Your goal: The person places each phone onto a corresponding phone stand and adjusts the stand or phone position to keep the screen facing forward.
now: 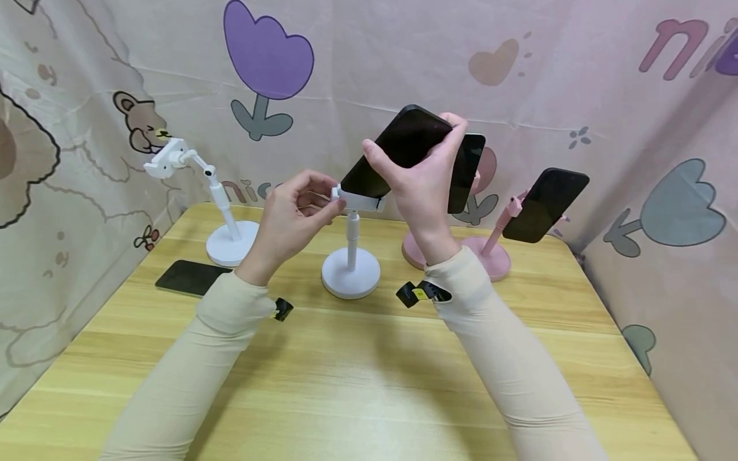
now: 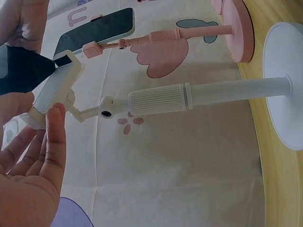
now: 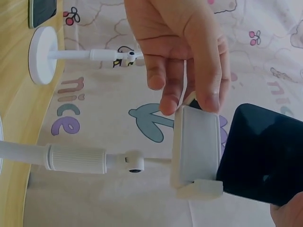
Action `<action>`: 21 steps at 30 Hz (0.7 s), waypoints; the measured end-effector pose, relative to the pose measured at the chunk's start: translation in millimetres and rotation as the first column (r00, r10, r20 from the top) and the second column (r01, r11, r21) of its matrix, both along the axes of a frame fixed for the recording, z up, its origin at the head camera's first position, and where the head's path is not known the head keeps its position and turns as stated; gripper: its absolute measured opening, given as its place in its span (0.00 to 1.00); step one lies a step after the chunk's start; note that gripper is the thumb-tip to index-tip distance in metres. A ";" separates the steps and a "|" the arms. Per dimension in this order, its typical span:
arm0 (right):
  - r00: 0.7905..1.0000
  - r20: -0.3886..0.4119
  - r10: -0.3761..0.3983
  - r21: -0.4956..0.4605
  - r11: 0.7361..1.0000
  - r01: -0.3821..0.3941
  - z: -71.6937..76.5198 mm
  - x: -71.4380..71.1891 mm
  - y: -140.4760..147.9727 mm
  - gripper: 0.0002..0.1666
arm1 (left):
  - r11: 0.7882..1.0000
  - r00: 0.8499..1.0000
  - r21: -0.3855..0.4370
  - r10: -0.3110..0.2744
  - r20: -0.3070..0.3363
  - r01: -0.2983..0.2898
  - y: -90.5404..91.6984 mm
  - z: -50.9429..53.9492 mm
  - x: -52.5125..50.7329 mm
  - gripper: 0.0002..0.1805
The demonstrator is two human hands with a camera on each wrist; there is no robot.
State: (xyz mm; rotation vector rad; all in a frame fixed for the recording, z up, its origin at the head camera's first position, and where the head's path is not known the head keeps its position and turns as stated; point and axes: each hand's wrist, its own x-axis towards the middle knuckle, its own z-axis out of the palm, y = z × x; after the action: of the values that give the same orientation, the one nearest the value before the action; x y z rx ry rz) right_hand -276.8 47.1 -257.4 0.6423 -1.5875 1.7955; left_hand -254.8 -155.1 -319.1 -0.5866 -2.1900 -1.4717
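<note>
A white phone stand [image 1: 351, 272] stands upright mid-table, its clamp head [image 3: 196, 146] near the phone's lower end. My left hand [image 1: 296, 221] pinches the left end of that clamp between thumb and fingers. My right hand [image 1: 423, 179] grips a black phone [image 1: 398, 150] by its edges, tilted above the clamp. In the right wrist view the phone [image 3: 260, 153] is beside the clamp's open face, a corner close to the clamp's lower jaw; whether they touch I cannot tell. The clamp's pad [image 2: 51, 90] shows bare in the left wrist view.
At the left are another white stand [image 1: 230, 243] with an empty holder and a phone [image 1: 190, 278] lying flat on the wooden table [image 1: 346, 384]. Behind my right hand, two pink stands hold phones, one [image 1: 544, 205] at the right. A printed curtain [image 1: 369, 77] hangs behind the table.
</note>
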 end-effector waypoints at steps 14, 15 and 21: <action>0.998 0.026 -0.063 0.051 0.997 0.061 -4.6 2.4 -11.4 0.50 | 0.999 0.999 0.018 -0.026 -0.030 0.026 2.0 -1.1 -1.8 0.14; 0.998 0.024 -0.060 0.050 0.997 0.058 -4.0 3.4 -12.2 0.50 | 0.999 0.999 0.019 -0.026 -0.031 0.026 1.9 -0.9 -1.6 0.14; 0.999 0.000 -0.041 0.034 0.999 0.041 3.6 16.5 -17.3 0.49 | 1.000 0.999 0.014 -0.018 -0.044 0.019 1.4 0.0 -1.0 0.14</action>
State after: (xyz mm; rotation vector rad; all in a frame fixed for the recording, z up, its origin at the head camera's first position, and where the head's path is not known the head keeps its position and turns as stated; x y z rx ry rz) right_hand -260.3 29.8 -253.8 0.6207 -1.6226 1.7426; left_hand -255.8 -153.7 -319.1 -0.6297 -2.1441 -1.4688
